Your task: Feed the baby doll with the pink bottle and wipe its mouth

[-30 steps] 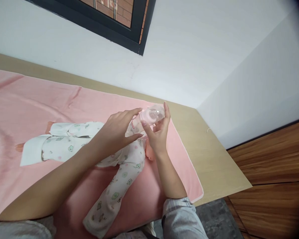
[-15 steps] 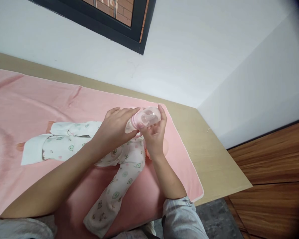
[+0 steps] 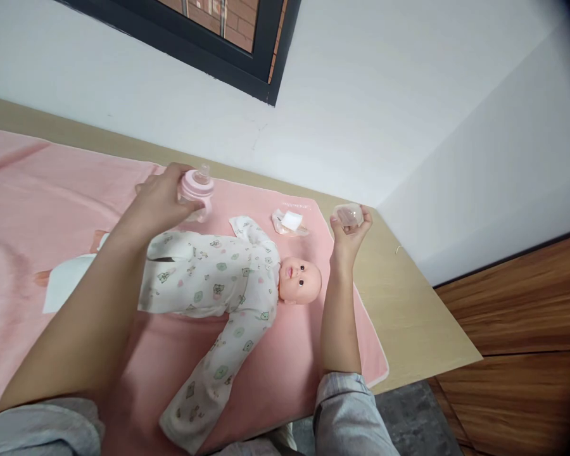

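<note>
A baby doll (image 3: 228,285) in a white patterned sleepsuit lies on its back on a pink blanket (image 3: 52,190), head to the right. My left hand (image 3: 161,196) is closed around a pink baby bottle (image 3: 197,190), held upright above the doll's legs with its teat bare. My right hand (image 3: 348,231) is raised to the right of the doll's head, fingers pinching the bottle's clear cap (image 3: 348,214).
A small white packet (image 3: 291,221) lies on the blanket beyond the doll's head. The blanket covers a light wooden tabletop (image 3: 408,304) set against a white wall. A dark window frame (image 3: 266,57) is above. Wooden floor lies to the right.
The hands were together over the doll with the capped bottle. Now the cap is off: the left hand has carried the bottle left, the right hand the cap right, uncovering the doll's head.
</note>
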`<control>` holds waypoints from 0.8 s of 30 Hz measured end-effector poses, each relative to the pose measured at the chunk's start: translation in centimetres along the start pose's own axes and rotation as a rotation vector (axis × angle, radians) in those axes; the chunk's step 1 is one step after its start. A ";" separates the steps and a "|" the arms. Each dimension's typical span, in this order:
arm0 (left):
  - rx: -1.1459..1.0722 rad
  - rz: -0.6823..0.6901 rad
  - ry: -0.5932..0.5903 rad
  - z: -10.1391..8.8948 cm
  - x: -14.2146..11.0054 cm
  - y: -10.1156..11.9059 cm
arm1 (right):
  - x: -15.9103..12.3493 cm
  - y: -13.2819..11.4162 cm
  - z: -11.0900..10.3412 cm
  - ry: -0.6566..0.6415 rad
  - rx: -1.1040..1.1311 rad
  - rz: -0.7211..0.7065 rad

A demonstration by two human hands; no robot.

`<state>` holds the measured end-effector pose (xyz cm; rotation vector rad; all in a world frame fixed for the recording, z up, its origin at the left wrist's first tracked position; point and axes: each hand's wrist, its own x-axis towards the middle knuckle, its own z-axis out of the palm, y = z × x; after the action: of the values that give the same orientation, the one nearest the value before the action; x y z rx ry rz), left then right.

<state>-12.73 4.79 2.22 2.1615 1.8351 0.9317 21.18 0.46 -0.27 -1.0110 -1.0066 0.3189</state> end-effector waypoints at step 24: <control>0.095 -0.269 -0.254 2.4 2.8 -11.1 | -1.4 15.0 -5.0 -0.177 -0.720 0.340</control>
<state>-20.58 10.73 -4.21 1.9117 2.0072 0.4989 27.66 4.76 -14.08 -1.8424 -1.1345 0.3335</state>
